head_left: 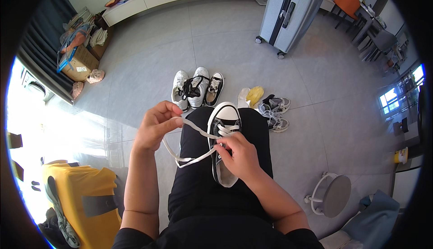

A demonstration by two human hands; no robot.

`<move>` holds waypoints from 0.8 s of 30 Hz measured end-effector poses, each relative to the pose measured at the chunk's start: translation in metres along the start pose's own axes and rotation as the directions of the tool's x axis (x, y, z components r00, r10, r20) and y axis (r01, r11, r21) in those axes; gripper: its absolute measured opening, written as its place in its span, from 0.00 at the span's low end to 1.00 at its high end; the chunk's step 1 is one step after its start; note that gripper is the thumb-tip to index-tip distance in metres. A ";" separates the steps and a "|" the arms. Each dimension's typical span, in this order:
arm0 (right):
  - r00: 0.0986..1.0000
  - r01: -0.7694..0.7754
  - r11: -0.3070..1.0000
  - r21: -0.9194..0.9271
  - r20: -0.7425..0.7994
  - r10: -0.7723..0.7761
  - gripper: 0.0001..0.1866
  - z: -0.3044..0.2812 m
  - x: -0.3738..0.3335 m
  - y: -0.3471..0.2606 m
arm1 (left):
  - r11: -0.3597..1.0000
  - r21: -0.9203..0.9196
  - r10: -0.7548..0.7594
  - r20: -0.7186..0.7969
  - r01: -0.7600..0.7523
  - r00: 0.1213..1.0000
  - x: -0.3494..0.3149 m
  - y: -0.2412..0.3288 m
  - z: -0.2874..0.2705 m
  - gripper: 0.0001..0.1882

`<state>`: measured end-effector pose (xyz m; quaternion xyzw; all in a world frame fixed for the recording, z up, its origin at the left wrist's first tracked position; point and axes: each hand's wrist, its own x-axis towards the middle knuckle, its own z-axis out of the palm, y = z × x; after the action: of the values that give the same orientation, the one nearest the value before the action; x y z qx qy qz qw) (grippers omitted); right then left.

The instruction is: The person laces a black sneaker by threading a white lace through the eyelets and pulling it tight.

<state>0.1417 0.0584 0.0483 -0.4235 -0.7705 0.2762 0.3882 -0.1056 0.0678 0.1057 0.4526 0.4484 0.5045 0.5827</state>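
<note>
A black canvas sneaker (224, 113) with a white toe cap rests on my lap, toe pointing away from me. Its white shoelace (195, 127) crosses the front eyelets and runs out in a loose loop to the left. My left hand (158, 125) pinches this lace between thumb and fingers, left of the shoe and above it. At the shoe's right side, my right hand (240, 155) has its thumb and fingertips closed on the lace beside the eyelets. The exact grip there is partly hidden by the fingers.
On the floor ahead stand two white shoes (197, 86) with black laces and a matching black sneaker (214, 89). Grey sneakers (276, 109) and a yellow cloth (255, 96) lie to the right. Farther off are a silver suitcase (288, 14), a round stool (337, 195) and a yellow-covered seat (81, 181).
</note>
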 end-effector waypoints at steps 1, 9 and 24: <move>0.999 0.004 1.000 -0.011 -0.044 -0.004 0.11 0.002 0.009 -0.007 | 0.999 -0.030 0.013 0.017 -0.012 1.000 0.001 0.002 0.010 0.12; 0.959 0.024 0.999 -0.021 -0.283 -0.029 0.06 -0.011 0.057 -0.017 | 0.997 -0.077 0.025 0.121 -0.015 0.992 0.006 0.008 0.037 0.09; 0.796 -0.354 0.795 0.492 -0.287 0.533 0.10 -0.050 0.038 0.053 | 0.579 -0.813 0.155 0.040 -0.058 0.987 0.008 -0.034 -0.008 0.09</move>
<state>0.1936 0.1225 0.0495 -0.5522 -0.4697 0.4223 0.5442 -0.1069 0.0740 0.0702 0.1905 0.1101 0.6624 0.7162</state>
